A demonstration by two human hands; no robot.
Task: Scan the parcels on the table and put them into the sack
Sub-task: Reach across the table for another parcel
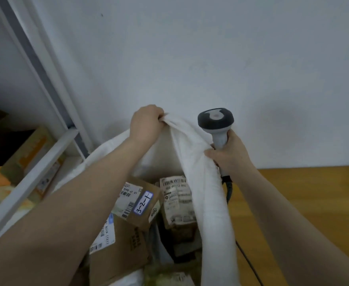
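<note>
Clenching bunched far rim of sack (pixel 210 193) w/ L hand (pixel 146 122), holding it up near the wall. Pinching R-side rim w/ R hand (pixel 228 155) while also wrapping fingers round scanner (pixel 215 120) handle, head pointing up, cable (pixel 250 265) trailing down beside sack. Stretching mouth open between both hands, long axis of opening running from far grip back toward the body. Seeing parcels inside, below & between forearms: cardboard box (pixel 140 205) w/ handwritten tag, wrapped parcel (pixel 177 203) just beside it on its R. Seeing table (pixel 293 203) to R of sack, no parcels on visible part. Judging R hand nearer table but busy w/ scanner & rim, so prob needing to drop rim before reaching.
</note>
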